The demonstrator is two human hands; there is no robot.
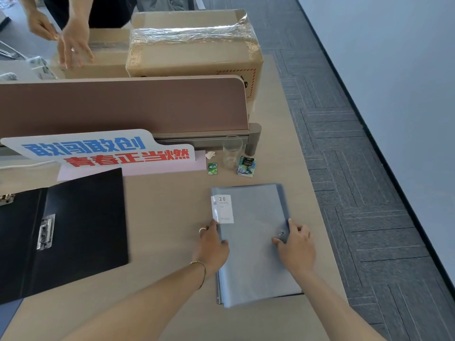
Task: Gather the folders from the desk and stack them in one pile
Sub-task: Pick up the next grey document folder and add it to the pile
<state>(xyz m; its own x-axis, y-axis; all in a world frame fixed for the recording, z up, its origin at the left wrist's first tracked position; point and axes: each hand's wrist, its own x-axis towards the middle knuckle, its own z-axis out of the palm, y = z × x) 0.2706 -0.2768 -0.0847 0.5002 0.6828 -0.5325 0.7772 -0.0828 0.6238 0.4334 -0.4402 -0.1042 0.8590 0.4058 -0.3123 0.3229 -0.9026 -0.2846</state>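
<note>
A grey-blue translucent folder [251,212] with a white "20 pockets" label lies on the desk at the right, on top of other folders whose edges show beneath it. My left hand [213,244] grips the pile's left edge. My right hand [295,244] rests on the right edge by the snap button, fingers curled on it. A black clipboard folder [73,230] lies open on the left of the desk, its metal clip facing up, apart from both hands.
A glass [232,152], a small green packet [212,168] and a tissue pack [246,166] stand behind the pile. A printed sign [98,150] leans on the brown divider [123,104]. Beyond it are cardboard boxes [194,55] and another person's hands [73,43]. The desk's right edge is close to the pile.
</note>
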